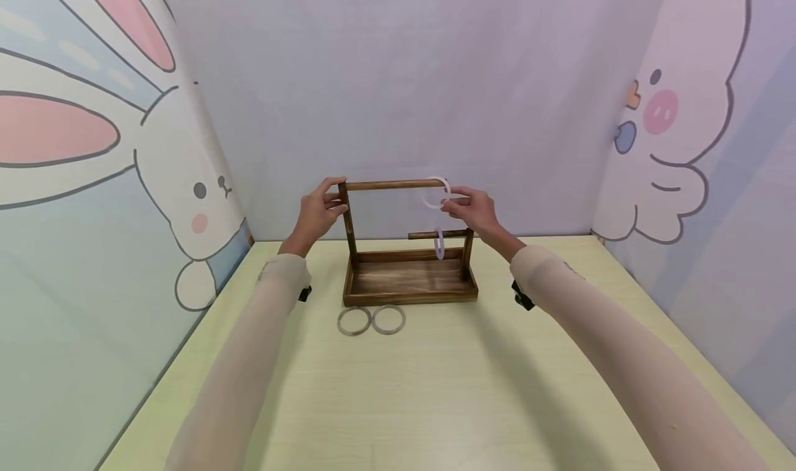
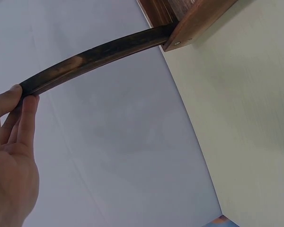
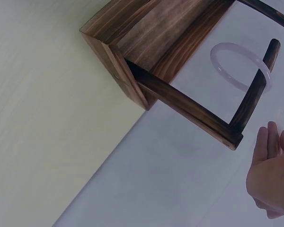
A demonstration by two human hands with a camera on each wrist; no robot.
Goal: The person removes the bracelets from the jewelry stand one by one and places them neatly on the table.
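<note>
In right hand, upright ring (bar rightward)

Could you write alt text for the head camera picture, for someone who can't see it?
A person's right hand holds a pale ring at the tip of the upper bar on a wooden stand, while the left hand grips its tall post. Another ring hangs on the lower bar; two more rings lie on the table in front.

left wrist: left grip cropped | head: white ring blurred
</note>
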